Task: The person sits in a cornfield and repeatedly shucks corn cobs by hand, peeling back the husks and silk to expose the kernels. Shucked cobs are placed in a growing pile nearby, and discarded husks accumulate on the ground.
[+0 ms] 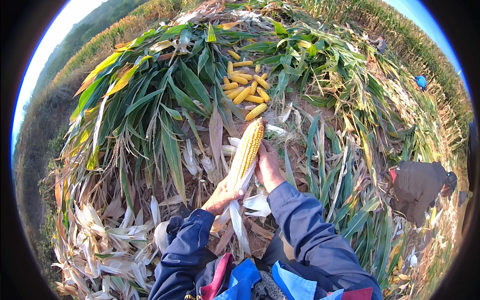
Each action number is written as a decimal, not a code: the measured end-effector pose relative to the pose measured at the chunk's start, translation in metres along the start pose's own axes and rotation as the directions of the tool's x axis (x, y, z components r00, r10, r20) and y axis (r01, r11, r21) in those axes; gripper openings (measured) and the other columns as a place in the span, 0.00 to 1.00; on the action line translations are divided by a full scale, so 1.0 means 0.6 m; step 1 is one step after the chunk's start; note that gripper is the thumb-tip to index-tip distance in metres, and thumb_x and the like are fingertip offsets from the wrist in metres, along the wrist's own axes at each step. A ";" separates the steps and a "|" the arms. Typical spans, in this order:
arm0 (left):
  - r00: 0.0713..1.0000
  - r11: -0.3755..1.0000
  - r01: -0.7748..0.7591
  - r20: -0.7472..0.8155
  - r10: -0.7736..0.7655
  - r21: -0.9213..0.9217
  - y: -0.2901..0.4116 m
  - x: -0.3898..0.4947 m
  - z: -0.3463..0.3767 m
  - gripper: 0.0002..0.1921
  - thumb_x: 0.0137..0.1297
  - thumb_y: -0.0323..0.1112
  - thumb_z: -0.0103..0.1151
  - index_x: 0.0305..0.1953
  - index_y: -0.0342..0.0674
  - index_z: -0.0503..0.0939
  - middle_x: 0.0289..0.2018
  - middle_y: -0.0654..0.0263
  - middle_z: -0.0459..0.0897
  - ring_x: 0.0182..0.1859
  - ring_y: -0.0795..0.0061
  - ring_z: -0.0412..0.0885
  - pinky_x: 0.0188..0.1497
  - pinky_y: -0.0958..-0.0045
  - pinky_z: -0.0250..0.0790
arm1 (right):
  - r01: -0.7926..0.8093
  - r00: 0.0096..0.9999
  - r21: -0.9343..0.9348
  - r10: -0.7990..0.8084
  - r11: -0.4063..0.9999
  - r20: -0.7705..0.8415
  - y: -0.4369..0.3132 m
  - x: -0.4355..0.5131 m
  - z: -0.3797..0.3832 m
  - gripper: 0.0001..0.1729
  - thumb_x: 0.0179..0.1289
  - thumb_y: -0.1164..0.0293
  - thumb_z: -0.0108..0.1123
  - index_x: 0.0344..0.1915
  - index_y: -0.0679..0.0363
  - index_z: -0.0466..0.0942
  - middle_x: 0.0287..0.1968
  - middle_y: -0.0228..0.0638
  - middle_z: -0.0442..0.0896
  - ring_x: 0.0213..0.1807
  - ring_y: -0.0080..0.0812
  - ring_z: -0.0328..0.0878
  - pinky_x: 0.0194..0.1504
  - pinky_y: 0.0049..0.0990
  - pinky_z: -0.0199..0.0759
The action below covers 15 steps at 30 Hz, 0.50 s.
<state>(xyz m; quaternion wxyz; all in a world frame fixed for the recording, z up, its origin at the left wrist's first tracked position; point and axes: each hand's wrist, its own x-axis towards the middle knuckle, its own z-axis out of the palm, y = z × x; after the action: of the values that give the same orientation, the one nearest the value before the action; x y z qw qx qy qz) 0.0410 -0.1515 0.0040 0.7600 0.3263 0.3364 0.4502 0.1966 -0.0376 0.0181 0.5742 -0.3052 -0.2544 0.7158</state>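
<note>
An ear of corn (249, 148) with yellow kernels stands tilted between my hands, its tip pointing away from me. My left hand (222, 195) grips its lower end, where pale husk leaves (238, 225) are peeled down and hang below. My right hand (269, 165) is at the ear's right side, thumb and fingers against the ear and husk; part of its fingers is hidden. Beyond the tip, a heap of husked yellow corn ears (243, 94) lies on the soil.
Cut green corn stalks (176, 86) are piled at the left, with more stalks (330, 71) at the right. Dry husks (108, 240) lie at lower left. A person in dark clothing (420, 187) bends over at the right; another person (379, 44) is farther off, upper right.
</note>
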 end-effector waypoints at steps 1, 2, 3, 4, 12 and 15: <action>0.999 0.999 -0.034 -0.039 0.035 0.034 0.002 -0.001 0.003 0.44 0.51 0.46 0.80 0.66 0.38 0.67 0.41 0.65 0.81 0.36 0.75 0.80 0.39 0.71 0.76 | 0.009 1.000 -0.007 -0.009 1.000 -0.008 0.002 0.001 -0.002 0.14 0.78 0.65 0.55 0.54 0.62 0.78 0.45 0.32 0.85 0.44 0.26 0.84 0.49 0.29 0.79; 0.995 0.995 -0.066 -0.075 0.071 0.069 0.003 -0.001 0.007 0.48 0.49 0.47 0.82 0.68 0.38 0.65 0.44 0.64 0.80 0.36 0.75 0.80 0.38 0.71 0.76 | 0.018 1.000 -0.014 -0.018 1.000 -0.016 0.003 0.002 -0.003 0.13 0.78 0.66 0.55 0.54 0.62 0.78 0.45 0.33 0.86 0.43 0.26 0.84 0.48 0.29 0.80; 0.990 0.991 -0.086 -0.099 0.096 0.103 0.004 -0.001 0.010 0.52 0.47 0.49 0.83 0.70 0.39 0.63 0.47 0.64 0.80 0.37 0.76 0.80 0.38 0.71 0.76 | 0.003 0.999 -0.017 -0.004 1.000 -0.036 0.004 0.002 -0.003 0.13 0.77 0.66 0.55 0.53 0.62 0.78 0.45 0.33 0.86 0.42 0.26 0.84 0.47 0.29 0.80; 0.981 0.983 -0.135 -0.123 0.150 0.122 0.006 0.000 0.011 0.59 0.43 0.51 0.85 0.74 0.40 0.58 0.55 0.63 0.77 0.38 0.76 0.80 0.36 0.72 0.75 | -0.039 0.994 -0.038 0.035 0.999 -0.102 0.003 0.002 -0.003 0.12 0.77 0.67 0.56 0.53 0.62 0.78 0.44 0.34 0.86 0.42 0.26 0.85 0.47 0.29 0.81; 0.955 0.950 -0.294 -0.071 0.288 -0.106 0.035 -0.001 -0.016 0.52 0.46 0.52 0.81 0.69 0.37 0.63 0.46 0.61 0.81 0.31 0.70 0.81 0.36 0.67 0.78 | -0.271 0.958 -0.069 0.276 0.960 0.072 -0.003 -0.025 0.019 0.12 0.74 0.66 0.61 0.50 0.61 0.78 0.42 0.32 0.85 0.41 0.24 0.84 0.40 0.27 0.82; 0.953 0.926 -0.302 -0.098 0.287 -0.228 0.051 -0.005 -0.029 0.45 0.51 0.49 0.78 0.65 0.35 0.65 0.42 0.61 0.81 0.28 0.69 0.81 0.37 0.65 0.79 | -0.197 0.903 -0.245 0.273 0.949 0.333 0.005 -0.040 0.030 0.11 0.75 0.67 0.60 0.49 0.61 0.79 0.40 0.31 0.85 0.40 0.22 0.83 0.36 0.25 0.79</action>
<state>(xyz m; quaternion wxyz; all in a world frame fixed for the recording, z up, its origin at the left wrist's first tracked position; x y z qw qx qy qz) 0.0116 -0.1392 0.0196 0.7067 0.2645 0.2504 0.6066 0.1853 -0.0619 0.0314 0.3916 -0.2542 -0.3897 0.7938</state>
